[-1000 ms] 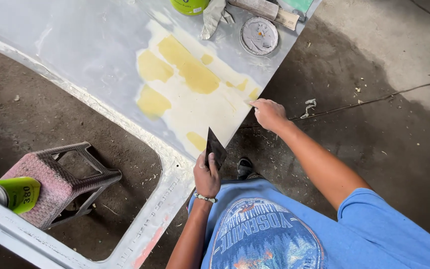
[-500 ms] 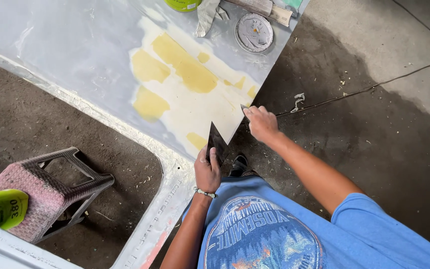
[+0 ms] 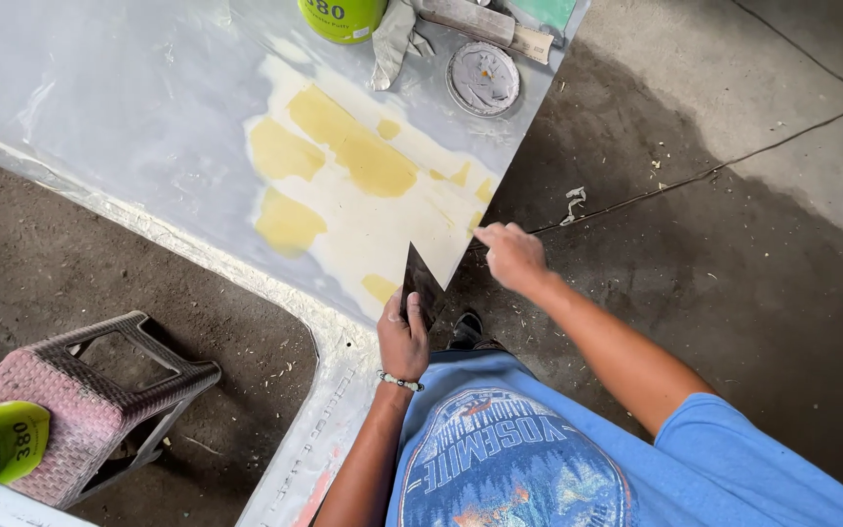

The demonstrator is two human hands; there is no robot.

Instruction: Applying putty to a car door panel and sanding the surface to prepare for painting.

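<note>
The left hand (image 3: pixel 402 340) grips a dark putty scraper (image 3: pixel 421 283) on the grey car panel (image 3: pixel 129 107), the loose right hand (image 3: pixel 509 256) at two o'clock; next probably smoothing the yellow filler (image 3: pixel 363 156).

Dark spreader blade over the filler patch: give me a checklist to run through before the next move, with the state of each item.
1. Left hand grips the dark spreader blade by its lower end: ok.
2. Blade tip lies over the pale filler patch on the grey body panel: ok.
3. Right hand is at the panel's edge, apart from the blade: ok.
4. Whether the blade carries fresh filler: cannot tell, its face looks dark.
5. Green filler can and round lid sit at the panel's far end, off the patch: ok.
6. Whether the yellow spots are dry: cannot tell.
</note>
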